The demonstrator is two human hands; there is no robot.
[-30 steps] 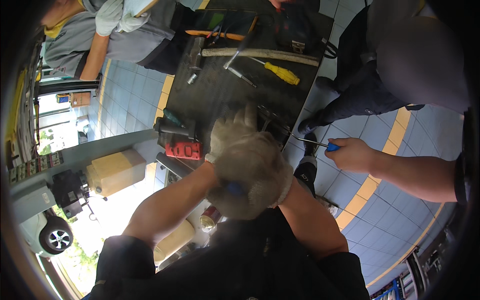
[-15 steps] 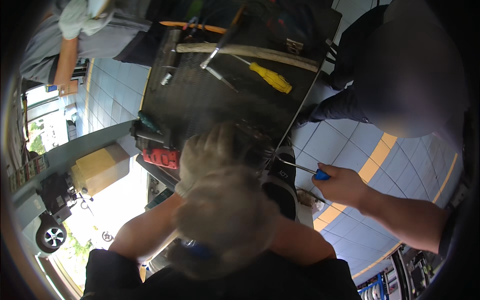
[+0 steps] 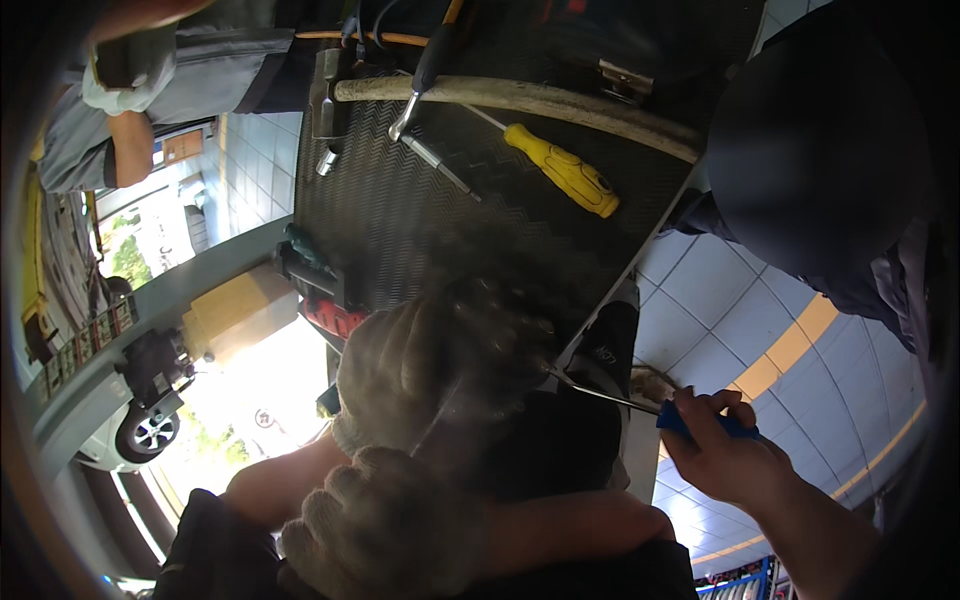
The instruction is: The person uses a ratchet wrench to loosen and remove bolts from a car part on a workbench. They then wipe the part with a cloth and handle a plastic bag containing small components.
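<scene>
My left hand [image 3: 395, 375], in a grey glove, rests closed against a dark, lumpy metal part [image 3: 505, 335] at the table's near edge; its fingertips are partly hidden. Below it, my gloved right hand [image 3: 370, 525] makes a fist around a thin-shafted tool [image 3: 437, 418] that slants up toward the part. The tool's handle is hidden in the fist. From the right, another person's bare hand [image 3: 725, 460] grips a screwdriver [image 3: 610, 398] with a blue handle, its tip at the part's right side. A red object [image 3: 332, 318] lies beside my left hand.
On the black ribbed table [image 3: 390, 225] lie a wood-handled hammer [image 3: 520, 95], a ratchet [image 3: 402, 118], a metal bar [image 3: 440, 168], a socket [image 3: 327, 160] and a yellow screwdriver [image 3: 565, 172]. A person in a dark cap [image 3: 820, 150] leans in at right; another's gloved hand [image 3: 130, 75] shows upper left.
My right hand has moved down and left, away from my left hand, baring the thin shaft. The other person's blue-handled screwdriver has shifted lower right in view. The whole view has shifted a little.
</scene>
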